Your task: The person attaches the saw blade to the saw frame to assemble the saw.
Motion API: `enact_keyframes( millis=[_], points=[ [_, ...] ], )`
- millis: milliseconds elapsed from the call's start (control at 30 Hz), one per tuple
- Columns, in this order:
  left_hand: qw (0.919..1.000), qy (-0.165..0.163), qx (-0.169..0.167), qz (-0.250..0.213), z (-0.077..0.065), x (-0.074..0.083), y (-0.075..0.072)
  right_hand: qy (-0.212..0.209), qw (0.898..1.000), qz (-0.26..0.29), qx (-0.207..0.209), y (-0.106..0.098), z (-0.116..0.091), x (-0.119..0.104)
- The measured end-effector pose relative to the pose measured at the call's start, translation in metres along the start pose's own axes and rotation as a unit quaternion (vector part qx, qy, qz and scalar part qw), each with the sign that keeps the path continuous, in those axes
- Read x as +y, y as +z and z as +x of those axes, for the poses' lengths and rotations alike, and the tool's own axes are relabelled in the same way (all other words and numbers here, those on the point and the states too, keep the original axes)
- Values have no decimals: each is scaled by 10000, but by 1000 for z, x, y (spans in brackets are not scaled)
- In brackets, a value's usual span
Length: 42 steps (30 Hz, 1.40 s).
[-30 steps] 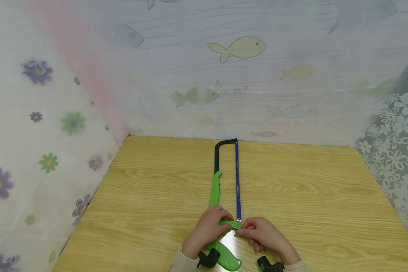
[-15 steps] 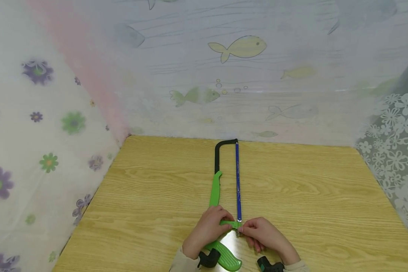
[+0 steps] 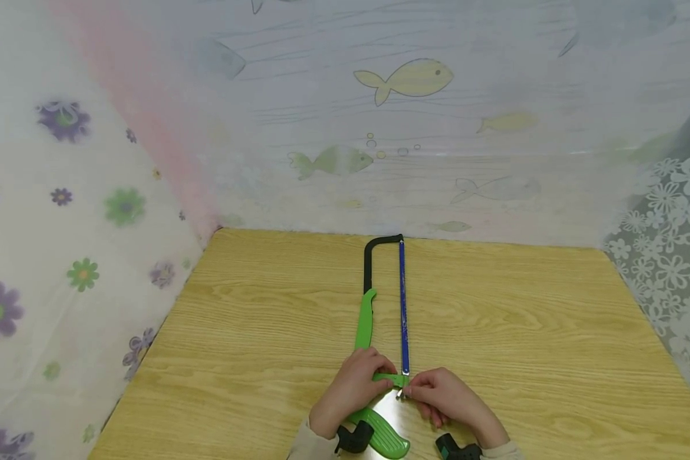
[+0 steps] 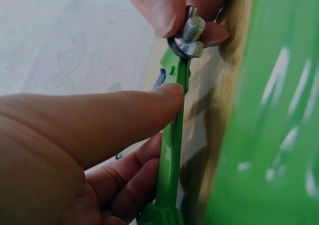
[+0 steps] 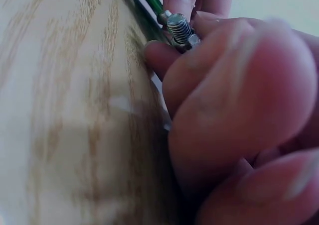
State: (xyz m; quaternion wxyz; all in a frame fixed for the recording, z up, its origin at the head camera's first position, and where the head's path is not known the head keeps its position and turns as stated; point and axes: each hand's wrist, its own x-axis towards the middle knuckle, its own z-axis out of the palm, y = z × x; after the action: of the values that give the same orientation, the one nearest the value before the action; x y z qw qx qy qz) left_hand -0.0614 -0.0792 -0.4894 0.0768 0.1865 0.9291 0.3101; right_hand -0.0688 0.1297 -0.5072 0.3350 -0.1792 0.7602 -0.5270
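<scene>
A hacksaw (image 3: 365,322) with a black and green frame lies on the table, its blue blade (image 3: 404,306) stretched along the right side. My left hand (image 3: 349,388) pinches the green cross-arm (image 4: 172,160) of the frame between thumb and fingers. At the end of that arm, a metal wing nut (image 4: 185,48) sits on a threaded bolt (image 4: 193,29). Thumb and finger of my right hand (image 3: 445,395) pinch the nut; they partly cover it. The bolt's threaded end (image 5: 179,27) sticks out past the nut in both wrist views.
The hacksaw's green handle (image 3: 384,436) points toward me below the left hand. A wood-grain table (image 3: 523,306) lies underneath. Fish-patterned sheeting (image 3: 333,198) hangs at the back, with flowered sheeting (image 3: 80,230) on the left. Black wrist devices (image 3: 354,436) are on both wrists.
The wing nut has turned a little, and its wings show differently below the right fingertips. The right fingers have shifted slightly around it. Left hand and hacksaw stay in place.
</scene>
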Motion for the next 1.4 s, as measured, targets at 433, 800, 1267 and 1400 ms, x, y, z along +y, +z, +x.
enact_keyframes(
  millis=[433,800,1267,1400],
  points=[
    [10000,-60,28,-13,0,0,0,6,9998,44,190,1,1,1],
    [10000,-87,13,-17,1,1,0,75,9997,120,221,0,0,-1],
    [9999,-107,-37,-80,0,1,0,66,9998,134,160,0,-1,2],
    [9999,-86,-30,-72,0,1,0,76,9999,93,121,-1,0,1]
  ],
)
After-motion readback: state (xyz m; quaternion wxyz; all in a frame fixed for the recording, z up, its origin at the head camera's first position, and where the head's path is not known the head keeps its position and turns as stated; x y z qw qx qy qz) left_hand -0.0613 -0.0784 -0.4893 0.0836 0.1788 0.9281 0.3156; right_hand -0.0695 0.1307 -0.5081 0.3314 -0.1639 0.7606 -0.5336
